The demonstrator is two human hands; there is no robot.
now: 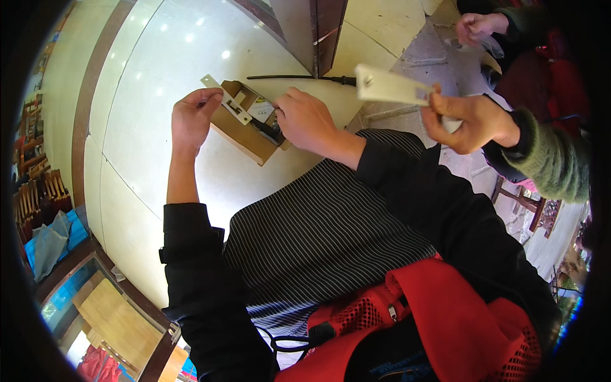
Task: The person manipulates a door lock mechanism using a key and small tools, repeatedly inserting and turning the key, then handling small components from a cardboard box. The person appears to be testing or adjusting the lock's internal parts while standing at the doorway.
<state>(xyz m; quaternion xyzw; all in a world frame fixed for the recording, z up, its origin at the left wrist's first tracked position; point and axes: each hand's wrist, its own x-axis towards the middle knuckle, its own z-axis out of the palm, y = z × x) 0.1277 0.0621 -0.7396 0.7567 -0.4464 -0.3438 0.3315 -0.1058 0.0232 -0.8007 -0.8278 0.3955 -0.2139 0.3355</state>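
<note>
My left hand [189,118] pinches a slim pale metal strike plate [237,111] with a slot in it, holding it tilted over an open brown cardboard box [245,141]. Inside the box lie a white printed paper [259,109] and dark hardware pieces that I cannot tell apart. At the box's right side is my right hand [309,124], its fingers curled in; its fingertips and whatever they grip are partly hidden. From the right, another person's hand [468,121] holds out a long pale door handle plate [385,86].
A striped dark cloth [324,216] covers my lap, below the box on the pale tiled floor [146,70]. A brown door edge [330,38] stands beyond, with a thin black rod [286,77] by its foot. Another hand [478,28] shows at the upper right.
</note>
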